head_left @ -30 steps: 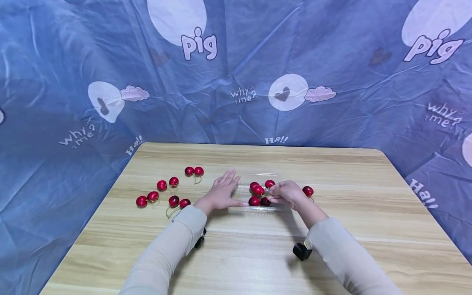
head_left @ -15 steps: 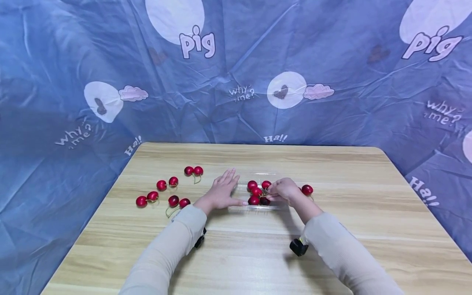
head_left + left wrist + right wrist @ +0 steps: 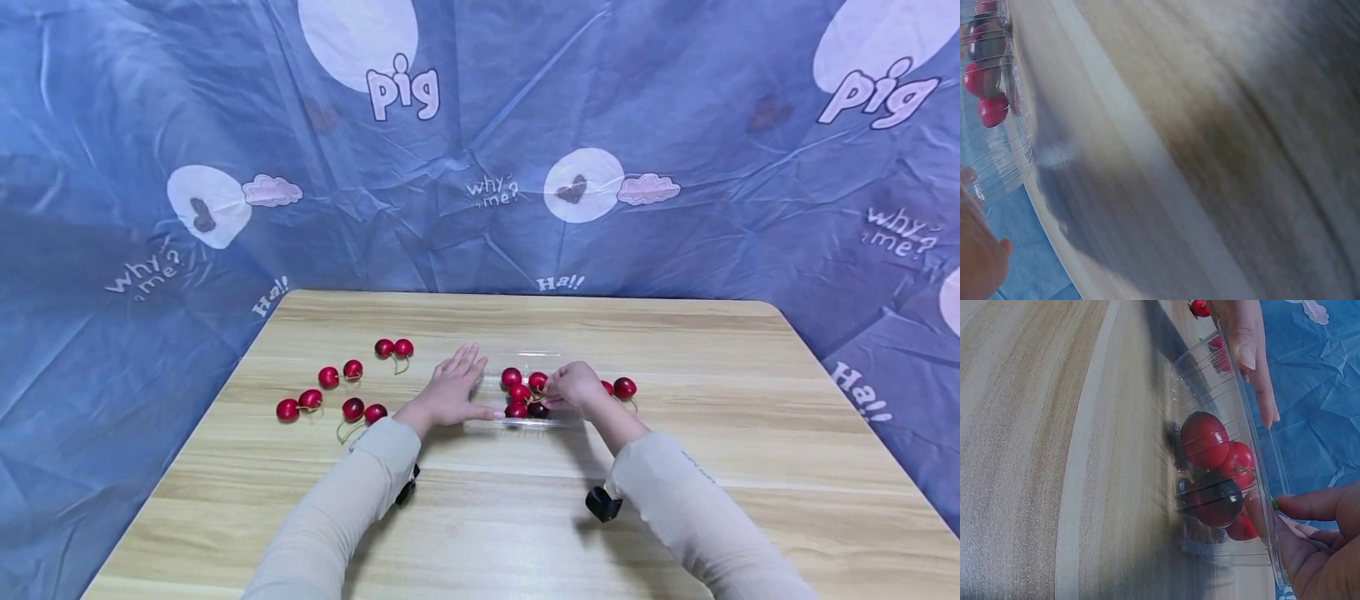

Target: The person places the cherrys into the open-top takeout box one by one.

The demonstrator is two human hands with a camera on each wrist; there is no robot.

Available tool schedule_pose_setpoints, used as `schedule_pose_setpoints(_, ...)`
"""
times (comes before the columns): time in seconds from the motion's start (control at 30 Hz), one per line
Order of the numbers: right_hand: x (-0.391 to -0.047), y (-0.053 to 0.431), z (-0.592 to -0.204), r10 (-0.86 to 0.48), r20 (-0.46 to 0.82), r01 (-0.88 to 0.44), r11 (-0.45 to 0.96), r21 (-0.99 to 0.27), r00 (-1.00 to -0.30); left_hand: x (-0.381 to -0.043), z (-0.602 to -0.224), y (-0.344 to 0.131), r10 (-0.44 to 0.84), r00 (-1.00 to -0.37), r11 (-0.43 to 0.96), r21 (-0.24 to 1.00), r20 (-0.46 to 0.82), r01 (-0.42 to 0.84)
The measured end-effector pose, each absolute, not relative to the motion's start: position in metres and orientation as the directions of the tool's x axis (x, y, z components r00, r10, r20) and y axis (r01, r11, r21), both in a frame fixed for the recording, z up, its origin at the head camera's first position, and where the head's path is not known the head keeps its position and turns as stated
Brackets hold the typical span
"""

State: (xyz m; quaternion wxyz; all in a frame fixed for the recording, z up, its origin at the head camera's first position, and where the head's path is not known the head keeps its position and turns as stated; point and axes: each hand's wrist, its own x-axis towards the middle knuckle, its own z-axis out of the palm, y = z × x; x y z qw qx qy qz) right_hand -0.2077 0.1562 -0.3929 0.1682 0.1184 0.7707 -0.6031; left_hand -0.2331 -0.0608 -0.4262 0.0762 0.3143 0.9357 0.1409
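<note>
A clear plastic box (image 3: 525,423) sits mid-table with several red and dark-red cherries (image 3: 517,393) inside. My left hand (image 3: 447,394) spreads its fingers over the left end of the box; in the right wrist view its thumb (image 3: 1246,355) lies at the rim. My right hand (image 3: 576,386) reaches into the right end. In the right wrist view, its thumb and finger pinch a green stem end (image 3: 1275,504) at the rim, beside a dark cherry (image 3: 1217,500). Other fingertips dip inside, seen through the clear wall.
Left of the box lie several stemmed cherry pairs (image 3: 363,410) on the wooden table (image 3: 495,508). Another cherry pair (image 3: 625,388) lies just right of my right hand. A blue printed cloth (image 3: 420,225) hangs behind the table.
My right hand has shifted slightly left, and the cherries inside the box have slid a little left. A second cherry at the right now shows from behind that hand. The left hand stays put.
</note>
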Motion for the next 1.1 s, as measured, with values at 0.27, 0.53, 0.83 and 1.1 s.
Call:
schedule_pose_setpoints(0.27,-0.204,0.159,-0.390,-0.025,-0.375,0.354,0.277,-0.893,-0.927,-0.233,-0.426,-0.060,0.611,-0.791,0.759,0.309,-0.035,0.573)
schedule_pose_setpoints(0.53,-0.198,0.169,-0.386,-0.082,-0.306,0.271,0.292,-0.917,-0.949,-0.233,-0.425,-0.061,0.613,-0.789,0.760,0.299,-0.033,0.578)
schedule_pose_setpoints(0.83,-0.190,0.183,-0.385,-0.132,-0.263,0.231,0.218,-0.948,-0.956,-0.232,-0.425,-0.061,0.613,-0.789,0.760,0.301,-0.037,0.576)
schedule_pose_setpoints(1.1,-0.186,0.198,-0.385,-0.112,-0.234,0.213,0.169,-0.962,-0.966,-0.233,-0.425,-0.061,0.616,-0.787,0.759,0.295,-0.037,0.580)
